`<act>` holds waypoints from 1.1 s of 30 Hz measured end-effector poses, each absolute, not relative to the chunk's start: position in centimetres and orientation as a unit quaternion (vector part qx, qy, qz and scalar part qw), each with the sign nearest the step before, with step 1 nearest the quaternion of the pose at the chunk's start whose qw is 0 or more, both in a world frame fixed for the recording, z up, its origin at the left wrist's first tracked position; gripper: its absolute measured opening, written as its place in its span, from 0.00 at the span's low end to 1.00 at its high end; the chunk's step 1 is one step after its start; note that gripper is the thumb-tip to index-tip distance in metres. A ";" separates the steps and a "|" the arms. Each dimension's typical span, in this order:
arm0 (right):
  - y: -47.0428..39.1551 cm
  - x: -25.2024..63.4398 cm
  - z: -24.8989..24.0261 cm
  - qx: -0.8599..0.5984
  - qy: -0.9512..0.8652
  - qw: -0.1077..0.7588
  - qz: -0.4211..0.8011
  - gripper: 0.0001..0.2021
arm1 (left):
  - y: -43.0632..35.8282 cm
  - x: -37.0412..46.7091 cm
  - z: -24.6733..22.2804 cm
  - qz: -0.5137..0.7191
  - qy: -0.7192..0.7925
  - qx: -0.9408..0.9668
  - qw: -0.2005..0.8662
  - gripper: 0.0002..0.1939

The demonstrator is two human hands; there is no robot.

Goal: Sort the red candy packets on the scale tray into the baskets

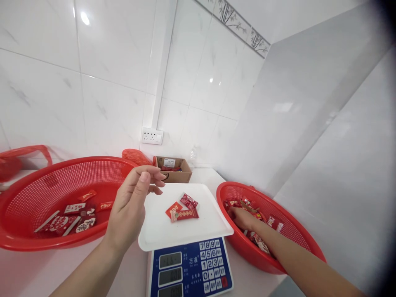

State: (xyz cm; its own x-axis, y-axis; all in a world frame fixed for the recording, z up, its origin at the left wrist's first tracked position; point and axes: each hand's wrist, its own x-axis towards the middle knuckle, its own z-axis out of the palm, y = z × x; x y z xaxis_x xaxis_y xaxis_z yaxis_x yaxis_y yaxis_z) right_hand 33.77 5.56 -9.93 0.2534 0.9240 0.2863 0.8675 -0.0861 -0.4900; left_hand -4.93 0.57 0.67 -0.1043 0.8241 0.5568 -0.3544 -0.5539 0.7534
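Note:
My left hand point(131, 204) is raised over the left edge of the white scale tray point(157, 237). Its fingers are slightly bent and apart, with nothing in them. Three small red snack packets point(185, 214) lie together on the tray. The weighing scale point(190, 268) under it has a blue panel with number keys and several small displays. Reaching down into the right red basket point(297, 227), my right hand point(243, 218) is among many red wrapped snacks point(274, 222). Its fingertips are hidden there, so I cannot see whether it grips a packet.
At the left stands a wider red mesh basket point(27, 206) with several red and white packets point(60, 222). Behind the scale are an open cardboard box point(179, 177), a red plastic bag point(137, 156) and a clear bottle point(193, 156). Tiled wall with a socket point(152, 136) closes off the back.

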 end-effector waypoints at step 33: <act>1.5 15.3 0.7 -0.472 -0.714 0.374 0.357 0.05 | 1.5 0.3 -2.3 0.468 0.263 0.383 0.752 0.11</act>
State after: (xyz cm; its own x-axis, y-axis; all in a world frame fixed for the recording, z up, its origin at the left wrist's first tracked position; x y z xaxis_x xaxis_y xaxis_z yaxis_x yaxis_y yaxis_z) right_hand 15.34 1.52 0.69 -0.2756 0.9408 0.1974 0.4067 0.3001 -0.8629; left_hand 0.35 1.53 -2.33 0.4233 0.9053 -0.0363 -0.5026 0.2679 0.8220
